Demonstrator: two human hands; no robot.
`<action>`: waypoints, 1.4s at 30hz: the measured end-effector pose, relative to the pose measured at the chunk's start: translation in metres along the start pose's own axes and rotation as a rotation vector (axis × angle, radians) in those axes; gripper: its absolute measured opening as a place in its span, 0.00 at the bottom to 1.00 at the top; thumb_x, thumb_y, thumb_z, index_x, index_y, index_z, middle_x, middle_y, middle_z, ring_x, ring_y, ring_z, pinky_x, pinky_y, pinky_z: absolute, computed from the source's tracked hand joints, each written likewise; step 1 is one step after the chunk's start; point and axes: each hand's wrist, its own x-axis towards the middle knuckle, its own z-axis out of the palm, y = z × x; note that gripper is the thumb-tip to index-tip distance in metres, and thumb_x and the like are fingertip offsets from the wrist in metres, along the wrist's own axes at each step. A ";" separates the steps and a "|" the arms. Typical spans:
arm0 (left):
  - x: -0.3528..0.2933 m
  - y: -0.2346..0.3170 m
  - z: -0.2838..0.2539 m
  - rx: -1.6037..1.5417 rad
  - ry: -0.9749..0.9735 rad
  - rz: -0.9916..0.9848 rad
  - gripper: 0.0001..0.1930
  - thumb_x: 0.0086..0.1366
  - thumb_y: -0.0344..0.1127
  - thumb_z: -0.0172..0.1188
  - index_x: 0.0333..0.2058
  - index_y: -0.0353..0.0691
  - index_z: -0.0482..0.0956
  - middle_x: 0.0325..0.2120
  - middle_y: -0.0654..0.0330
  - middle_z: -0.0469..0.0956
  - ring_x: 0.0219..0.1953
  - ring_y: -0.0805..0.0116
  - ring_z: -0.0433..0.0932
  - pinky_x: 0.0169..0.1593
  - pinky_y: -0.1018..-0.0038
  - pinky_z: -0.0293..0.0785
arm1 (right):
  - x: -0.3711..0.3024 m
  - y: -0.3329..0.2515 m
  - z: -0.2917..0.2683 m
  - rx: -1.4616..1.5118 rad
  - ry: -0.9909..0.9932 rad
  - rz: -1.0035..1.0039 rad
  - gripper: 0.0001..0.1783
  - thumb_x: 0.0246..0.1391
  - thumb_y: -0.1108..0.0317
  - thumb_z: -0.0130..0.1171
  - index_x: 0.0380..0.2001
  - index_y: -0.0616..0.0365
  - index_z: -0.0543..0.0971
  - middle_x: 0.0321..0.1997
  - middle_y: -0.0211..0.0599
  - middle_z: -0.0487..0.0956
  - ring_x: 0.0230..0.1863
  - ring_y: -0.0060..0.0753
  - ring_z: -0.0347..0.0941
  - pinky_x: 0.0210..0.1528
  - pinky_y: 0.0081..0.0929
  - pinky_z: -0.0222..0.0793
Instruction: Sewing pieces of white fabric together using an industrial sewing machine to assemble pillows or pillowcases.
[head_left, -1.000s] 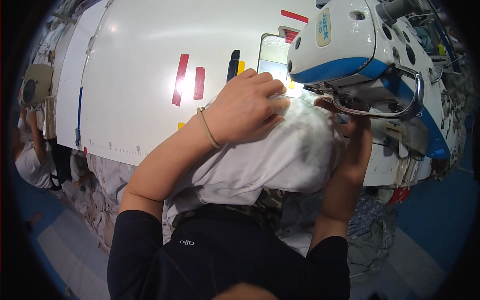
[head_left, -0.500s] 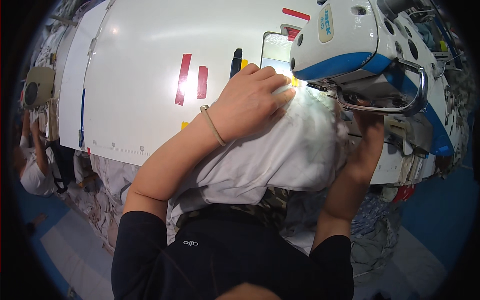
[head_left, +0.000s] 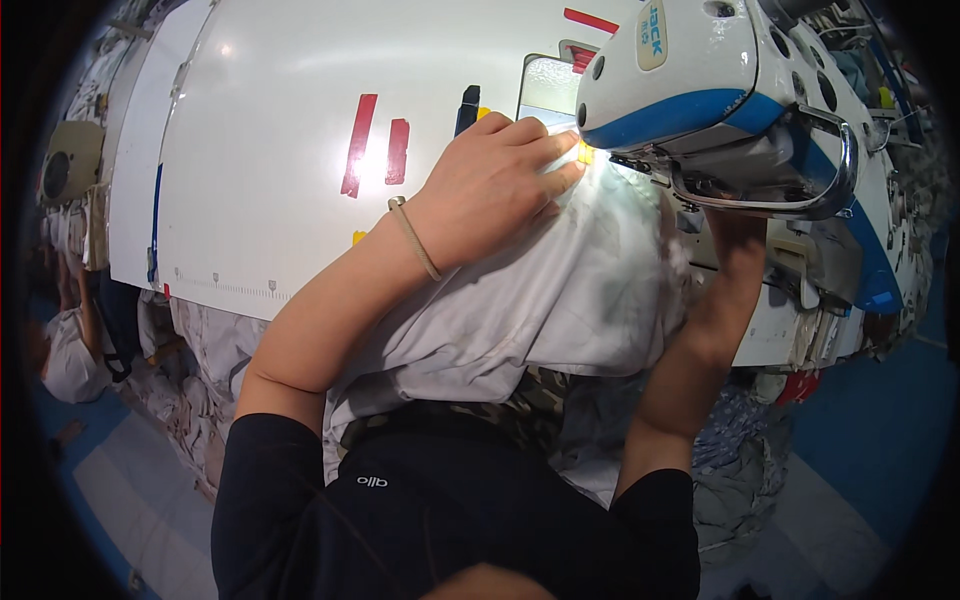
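My left hand is at the edge of a white cloth, its fingertips closed on the fabric just left of the sewing machine's needle area. A small yellow piece shows beside those fingertips under a bright lamp glow. The white and blue sewing machine stands over the cloth's far right end. My right hand reaches up beneath the machine's head, behind a chrome loop guard; its fingers are hidden. The cloth drapes from the table down onto my lap in loose folds.
Red tape strips and a dark clip-like piece are on the white table. Piles of pale cloth hang below its front edge. At the far left, another person sits near a beige machine part.
The whole view has shifted slightly, with the table sliding left and up in the picture. My left hand stays on the cloth by the needle area; my right stays under the machine.
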 end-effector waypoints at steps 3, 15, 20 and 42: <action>-0.002 0.000 0.001 -0.005 -0.002 -0.001 0.19 0.59 0.40 0.65 0.50 0.50 0.85 0.56 0.62 0.79 0.52 0.67 0.76 0.53 0.69 0.70 | -0.001 -0.001 -0.001 -0.138 -0.041 -0.005 0.29 0.64 0.51 0.58 0.64 0.53 0.72 0.63 0.38 0.78 0.65 0.45 0.71 0.72 0.48 0.60; -0.003 -0.005 0.000 -0.022 0.025 -0.004 0.20 0.58 0.41 0.68 0.51 0.51 0.84 0.56 0.63 0.79 0.51 0.66 0.76 0.53 0.68 0.71 | 0.025 -0.085 0.010 -0.180 -0.049 0.223 0.30 0.58 0.59 0.67 0.61 0.59 0.73 0.63 0.45 0.77 0.64 0.49 0.72 0.69 0.42 0.66; -0.005 -0.006 0.007 -0.131 0.115 0.014 0.22 0.54 0.36 0.69 0.50 0.49 0.84 0.58 0.59 0.78 0.52 0.59 0.77 0.54 0.63 0.74 | 0.030 -0.109 0.008 -0.807 -0.259 0.184 0.24 0.63 0.55 0.61 0.59 0.52 0.77 0.57 0.54 0.79 0.61 0.59 0.72 0.63 0.48 0.66; -0.330 0.059 0.016 -0.589 0.117 -1.166 0.14 0.56 0.32 0.71 0.39 0.30 0.84 0.32 0.49 0.87 0.37 0.66 0.86 0.43 0.69 0.80 | -0.096 -0.155 0.022 -0.102 -0.012 0.000 0.15 0.57 0.79 0.63 0.49 0.64 0.82 0.57 0.41 0.79 0.58 0.40 0.77 0.59 0.30 0.72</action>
